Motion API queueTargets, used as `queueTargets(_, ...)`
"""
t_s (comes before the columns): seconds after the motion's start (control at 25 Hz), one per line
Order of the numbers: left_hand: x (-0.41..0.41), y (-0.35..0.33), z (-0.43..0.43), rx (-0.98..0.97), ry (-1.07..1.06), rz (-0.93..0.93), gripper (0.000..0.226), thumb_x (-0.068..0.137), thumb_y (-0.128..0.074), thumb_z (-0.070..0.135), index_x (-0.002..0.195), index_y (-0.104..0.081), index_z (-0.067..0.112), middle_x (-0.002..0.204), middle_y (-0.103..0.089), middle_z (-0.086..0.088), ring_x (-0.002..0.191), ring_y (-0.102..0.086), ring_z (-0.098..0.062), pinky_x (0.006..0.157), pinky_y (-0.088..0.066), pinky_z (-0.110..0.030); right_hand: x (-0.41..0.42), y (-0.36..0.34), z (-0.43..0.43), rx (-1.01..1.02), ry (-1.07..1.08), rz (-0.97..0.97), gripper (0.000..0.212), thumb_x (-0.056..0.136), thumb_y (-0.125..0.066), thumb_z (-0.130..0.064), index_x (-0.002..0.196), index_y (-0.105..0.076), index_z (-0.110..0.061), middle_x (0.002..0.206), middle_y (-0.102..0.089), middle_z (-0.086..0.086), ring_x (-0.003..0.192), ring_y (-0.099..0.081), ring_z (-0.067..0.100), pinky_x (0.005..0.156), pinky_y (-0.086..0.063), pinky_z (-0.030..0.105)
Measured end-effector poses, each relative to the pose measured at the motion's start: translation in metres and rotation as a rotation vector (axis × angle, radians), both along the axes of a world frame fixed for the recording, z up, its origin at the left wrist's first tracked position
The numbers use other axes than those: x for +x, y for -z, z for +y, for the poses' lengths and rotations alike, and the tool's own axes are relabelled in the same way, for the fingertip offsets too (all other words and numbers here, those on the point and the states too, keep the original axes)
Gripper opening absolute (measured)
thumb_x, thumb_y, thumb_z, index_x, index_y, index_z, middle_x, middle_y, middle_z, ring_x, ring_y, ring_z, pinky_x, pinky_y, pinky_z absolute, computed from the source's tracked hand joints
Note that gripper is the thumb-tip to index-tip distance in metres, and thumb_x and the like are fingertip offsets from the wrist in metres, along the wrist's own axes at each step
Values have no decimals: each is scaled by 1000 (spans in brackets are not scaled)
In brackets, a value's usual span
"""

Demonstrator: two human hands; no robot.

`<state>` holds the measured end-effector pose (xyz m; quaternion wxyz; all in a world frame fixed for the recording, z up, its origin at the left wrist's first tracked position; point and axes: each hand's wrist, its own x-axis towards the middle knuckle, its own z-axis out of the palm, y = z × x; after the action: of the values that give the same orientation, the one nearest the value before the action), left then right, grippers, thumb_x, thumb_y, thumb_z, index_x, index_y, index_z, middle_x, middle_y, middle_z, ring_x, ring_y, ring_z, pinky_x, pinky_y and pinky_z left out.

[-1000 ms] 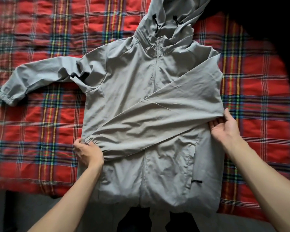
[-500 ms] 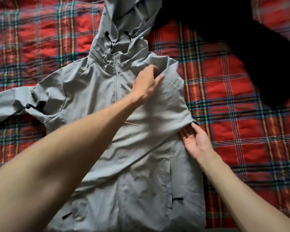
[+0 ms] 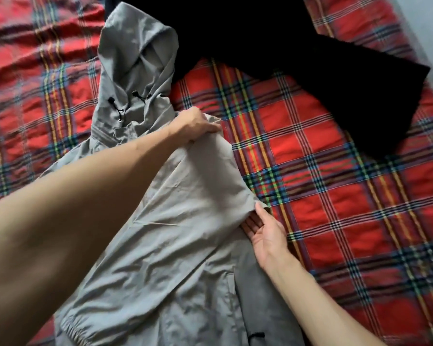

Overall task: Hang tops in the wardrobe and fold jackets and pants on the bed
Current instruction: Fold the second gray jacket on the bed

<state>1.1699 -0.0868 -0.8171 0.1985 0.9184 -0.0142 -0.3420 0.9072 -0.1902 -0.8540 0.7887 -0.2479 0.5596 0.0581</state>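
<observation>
Jacket (image 3: 185,258): grey and hooded. It lies front up on the bed (image 3: 348,208), which has a red plaid cover. The hem runs out of the bottom of the view.
Hood (image 3: 135,58): lies flat beyond the collar, pointing away from the person. Two black drawcords (image 3: 125,103) sit at its base.
Sleeve (image 3: 198,191): the sleeve on the person's right is folded diagonally across the chest. Its elastic cuff (image 3: 78,328) ends at lower left.
Left hand (image 3: 198,126): reaches across the jacket to the shoulder on the person's right, just beside the base of the hood. The fingers curl down over the cloth at the top of the fold, the thumb lies along the edge, and the hand grips the cloth. The forearm hides much of the jacket's left half.
Right hand (image 3: 265,231): palm up at the jacket's right edge, lower on the same fold. The fingers are straight, with their tips slid under the folded sleeve. The thumb points up against the fold's edge. Nothing is clasped.
Fold line: runs from one hand to the other along the jacket's right side.
Black garment (image 3: 310,71): spread over the far right of the bed. It meets the hood's right side and lies well apart from the right hand.
</observation>
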Motion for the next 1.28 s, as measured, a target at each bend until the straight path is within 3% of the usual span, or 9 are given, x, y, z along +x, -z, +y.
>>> queueTargets(0.2, 2, 5, 10, -198, -327, 11, 36, 84, -75, 37, 61, -59, 14, 55, -54, -1, 51, -51, -17, 49, -46, -24, 3, 2, -4, 78, 51, 35, 9, 92, -63, -14, 97, -69, -9, 85, -75, 8, 73, -73, 17, 73, -58, 31)
queueTargets(0.36, 1, -8, 1, 113, -62, -178, 54, 90, -49, 63, 90, -71, 14, 82, -71, -3, 72, -63, -23, 73, -48, -31, 3, 2, -6, 97, 52, 28, 18, 90, -66, -17, 105, -70, -8, 98, -74, 12, 83, -73, 21, 79, -56, 33)
queueTargets(0.52, -2, -21, -27, 304, 19, -242, 60, 82, -54, 72, 90, -56, 13, 91, -61, -6, 84, -58, -27, 73, -41, -35, 4, 3, -6, 101, 48, 41, 34, 87, -69, -19, 118, -68, -6, 112, -72, 15, 105, -69, 28, 87, -56, 37)
queueTargets(0.68, 0, -23, -40, 391, 145, -162, 55, 81, -62, 66, 101, -55, 16, 95, -54, -2, 93, -56, -25, 76, -40, -33, 4, 2, -8, 122, 40, 51, 32, 86, -70, -19, 116, -69, -6, 110, -72, 14, 102, -69, 28, 86, -56, 37)
queueTargets(0.76, 4, -14, -39, 294, 63, -86, 44, 85, -67, 51, 103, -60, 11, 94, -57, -5, 96, -59, -27, 75, -43, -32, 5, -1, -9, 157, 45, 58, 28, 87, -70, -20, 111, -71, -6, 107, -73, 15, 96, -71, 26, 83, -57, 36)
queueTargets(0.92, 3, 13, -23, -23, -262, -98, 27, 92, -60, 33, 72, -57, 16, 63, -50, 2, 69, -53, -22, 63, -41, -29, 7, -2, -10, 178, 46, 79, 26, 87, -69, -21, 108, -71, -6, 104, -73, 16, 86, -72, 23, 78, -57, 33)
queueTargets(1.08, -18, 25, -12, -328, -376, -235, 12, 97, -57, 30, 98, -55, 18, 85, -56, 9, 76, -51, -5, 73, -40, -20, 6, -3, -6, 168, 91, 70, 22, 89, -66, -18, 107, -69, -7, 96, -74, 10, 84, -71, 19, 77, -54, 29)
queueTargets(1.2, -24, 25, -2, -620, -526, -110, 33, 92, -67, 17, 120, -51, 12, 107, -63, 2, 91, -61, -4, 78, -47, -14, 6, -11, -4, 172, 144, 45, 15, 92, -63, -14, 106, -67, -10, 95, -74, 6, 91, -68, 18, 81, -51, 28)
queueTargets(1.28, -30, 18, 2, -596, -477, -209, 44, 88, -68, 11, 127, -48, 10, 113, -65, -1, 93, -64, -6, 84, -51, -22, 3, -12, 1, 32, 130, 93, 15, 92, -61, -4, 105, -63, -11, 100, -71, 12, 87, -67, 16, 77, -52, 27)
